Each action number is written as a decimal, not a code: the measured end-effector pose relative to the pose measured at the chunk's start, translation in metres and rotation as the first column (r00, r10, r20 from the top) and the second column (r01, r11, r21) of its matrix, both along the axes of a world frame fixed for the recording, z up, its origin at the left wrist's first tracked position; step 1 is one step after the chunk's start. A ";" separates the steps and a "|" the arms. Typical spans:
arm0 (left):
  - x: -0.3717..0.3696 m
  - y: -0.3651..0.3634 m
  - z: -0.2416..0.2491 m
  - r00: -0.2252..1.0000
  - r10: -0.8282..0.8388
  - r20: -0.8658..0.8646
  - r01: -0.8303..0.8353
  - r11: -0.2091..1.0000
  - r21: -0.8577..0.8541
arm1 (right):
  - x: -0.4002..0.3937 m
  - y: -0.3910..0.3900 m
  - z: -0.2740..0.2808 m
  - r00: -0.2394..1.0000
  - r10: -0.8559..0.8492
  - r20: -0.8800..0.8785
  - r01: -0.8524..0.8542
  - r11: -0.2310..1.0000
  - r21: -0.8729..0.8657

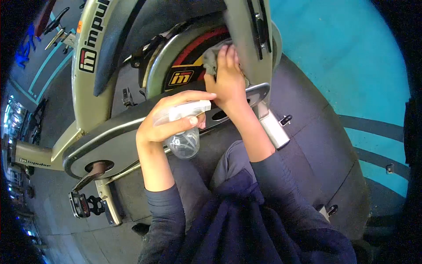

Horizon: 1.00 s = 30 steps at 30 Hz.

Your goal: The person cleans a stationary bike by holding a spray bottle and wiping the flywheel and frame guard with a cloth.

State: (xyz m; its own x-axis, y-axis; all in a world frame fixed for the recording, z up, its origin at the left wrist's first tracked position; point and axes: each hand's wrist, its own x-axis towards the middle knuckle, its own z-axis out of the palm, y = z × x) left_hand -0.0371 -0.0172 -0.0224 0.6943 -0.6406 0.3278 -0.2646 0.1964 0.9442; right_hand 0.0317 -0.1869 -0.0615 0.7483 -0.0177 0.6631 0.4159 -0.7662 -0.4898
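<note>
A silver Impulse exercise bike [88, 94] fills the view from nine o'clock to twelve, one pedal [80, 204] at eight o'clock. Near centre, the left hand [169, 121] grips a clear spray bottle [184, 136] by its white trigger head. At one o'clock from it, the right hand [227, 79] presses a grey cloth [212, 59] against the flywheel [184, 57].

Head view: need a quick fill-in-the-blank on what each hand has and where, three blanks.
1. The left hand holds a clear ____ bottle.
2. The right hand presses a grey ____ against the flywheel of the exercise bike.
3. The brand word printed on the bike's frame reads ____.

Missing words: spray; cloth; impulse
</note>
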 end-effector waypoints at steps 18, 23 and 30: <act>0.000 0.002 0.000 1.000 0.007 -0.019 -0.007 1.000 -0.008 | 0.002 0.019 0.010 0.986 -0.133 -0.099 0.125 0.988 -0.086; 0.002 0.002 -0.003 0.999 -0.027 0.018 0.028 0.998 -0.056 | 0.009 0.014 0.025 0.977 -0.090 -0.195 0.097 0.995 0.028; 0.003 0.003 -0.004 0.998 -0.059 0.012 0.060 0.996 -0.071 | 0.003 -0.003 0.009 0.991 0.045 0.125 -0.044 0.999 -0.010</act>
State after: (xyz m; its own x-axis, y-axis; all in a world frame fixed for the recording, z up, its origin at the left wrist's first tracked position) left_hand -0.0342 -0.0145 -0.0267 0.6521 -0.6555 0.3810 -0.2596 0.2791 0.9245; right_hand 0.0343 -0.1901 -0.0528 0.6593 0.0184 0.7517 0.5073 -0.7488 -0.4265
